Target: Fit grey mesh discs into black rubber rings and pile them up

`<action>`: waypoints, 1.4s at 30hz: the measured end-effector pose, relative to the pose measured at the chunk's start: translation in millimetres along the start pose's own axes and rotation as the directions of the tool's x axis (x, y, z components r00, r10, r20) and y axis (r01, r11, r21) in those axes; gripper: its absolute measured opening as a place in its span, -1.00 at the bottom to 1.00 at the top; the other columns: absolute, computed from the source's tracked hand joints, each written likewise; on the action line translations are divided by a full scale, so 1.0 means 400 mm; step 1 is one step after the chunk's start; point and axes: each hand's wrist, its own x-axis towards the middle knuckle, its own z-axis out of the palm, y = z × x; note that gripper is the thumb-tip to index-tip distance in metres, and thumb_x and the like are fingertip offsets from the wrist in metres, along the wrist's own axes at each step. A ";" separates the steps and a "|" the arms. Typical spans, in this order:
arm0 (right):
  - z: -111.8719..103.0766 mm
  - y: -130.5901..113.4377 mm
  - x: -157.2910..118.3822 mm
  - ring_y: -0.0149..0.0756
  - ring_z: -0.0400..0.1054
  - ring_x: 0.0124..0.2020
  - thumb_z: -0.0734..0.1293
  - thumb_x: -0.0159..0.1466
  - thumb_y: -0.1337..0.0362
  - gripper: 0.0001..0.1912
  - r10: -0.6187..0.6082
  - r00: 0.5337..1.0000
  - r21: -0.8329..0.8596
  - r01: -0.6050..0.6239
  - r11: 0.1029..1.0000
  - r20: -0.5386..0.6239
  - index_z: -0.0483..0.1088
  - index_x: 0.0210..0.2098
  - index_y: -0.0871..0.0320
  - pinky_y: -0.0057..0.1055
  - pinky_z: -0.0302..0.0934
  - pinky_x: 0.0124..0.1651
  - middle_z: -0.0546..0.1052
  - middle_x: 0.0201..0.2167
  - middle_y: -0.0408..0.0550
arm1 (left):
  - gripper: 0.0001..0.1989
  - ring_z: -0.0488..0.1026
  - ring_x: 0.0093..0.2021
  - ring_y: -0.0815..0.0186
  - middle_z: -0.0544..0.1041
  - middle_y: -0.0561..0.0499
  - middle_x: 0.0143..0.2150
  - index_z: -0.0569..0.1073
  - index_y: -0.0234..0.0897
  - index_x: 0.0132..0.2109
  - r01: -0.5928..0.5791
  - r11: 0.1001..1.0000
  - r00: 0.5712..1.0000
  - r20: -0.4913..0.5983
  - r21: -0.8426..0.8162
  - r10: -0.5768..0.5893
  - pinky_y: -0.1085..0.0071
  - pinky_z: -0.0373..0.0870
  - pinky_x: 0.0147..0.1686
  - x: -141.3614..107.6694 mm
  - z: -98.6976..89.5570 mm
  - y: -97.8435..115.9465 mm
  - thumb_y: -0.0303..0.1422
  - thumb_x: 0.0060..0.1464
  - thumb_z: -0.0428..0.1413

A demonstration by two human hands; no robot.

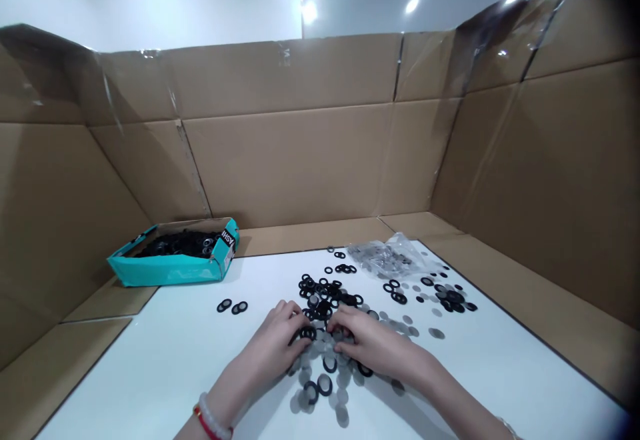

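Note:
My left hand point(281, 332) is closed around a few black rings point(307, 333), pinched between thumb and fingers. Close beside it, the fingers of my right hand point(364, 339) curl down among the small grey discs point(343, 379); whatever lies between those fingertips is hidden. Just beyond both hands spreads a heap of black rings point(323, 292), with some discs mixed in. Nearer to me, two black rings point(311, 392) lie side by side, and a grey disc shows in the middle of at least one.
A turquoise box point(170, 272) full of black rings stands at the back left. At the back right lies a clear plastic bag point(383, 258) with grey discs. Black pieces point(454, 297) cluster on the right of the white tabletop point(185, 353). Cardboard walls point(300, 167) enclose the table.

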 end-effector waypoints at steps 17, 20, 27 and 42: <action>0.038 -0.010 0.040 -0.35 0.32 -0.36 0.30 0.23 0.24 -0.79 0.080 0.991 0.644 0.005 0.765 -0.103 0.23 -0.18 0.13 -0.38 0.22 -0.27 0.36 -0.35 -0.14 | -0.77 0.42 -0.34 0.29 0.54 -0.06 -0.31 0.49 -0.34 -0.18 0.156 0.692 0.966 -0.037 -0.705 -0.256 0.36 0.36 -0.27 0.030 0.032 0.035 -0.39 -0.06 0.15; 0.046 -0.010 0.044 -0.39 0.32 -0.41 0.35 0.18 0.20 -0.72 0.104 0.990 0.716 -0.006 0.699 -0.093 0.21 -0.18 0.13 -0.36 0.23 -0.27 0.34 -0.37 -0.18 | -0.70 0.42 -0.34 0.32 0.53 -0.03 -0.33 0.49 -0.34 -0.19 0.174 0.525 0.953 0.008 -0.833 -0.303 0.38 0.36 -0.25 0.033 0.033 0.056 -0.37 -0.16 0.25; 0.040 -0.026 0.042 -0.35 0.36 -0.38 0.40 0.12 0.13 -0.65 0.124 0.989 0.753 -0.024 0.658 -0.077 0.23 -0.20 0.11 -0.33 0.26 -0.25 0.37 -0.35 -0.16 | -0.70 0.42 -0.43 0.37 0.51 0.04 -0.45 0.50 -0.35 -0.33 0.181 0.362 0.915 0.022 -0.914 -0.402 0.43 0.35 -0.33 0.035 0.031 0.079 -0.28 -0.23 0.32; 0.041 -0.020 0.046 -0.41 0.28 -0.47 0.44 0.09 0.10 -0.67 0.109 0.994 0.814 -0.055 0.578 -0.010 0.37 -0.25 0.15 -0.44 0.16 -0.40 0.42 -0.49 -0.19 | -0.61 0.41 -0.46 0.44 0.54 0.01 -0.45 0.49 -0.38 -0.29 0.216 0.227 0.905 0.108 -0.950 -0.411 0.54 0.31 -0.41 0.037 0.043 0.053 -0.32 -0.30 0.39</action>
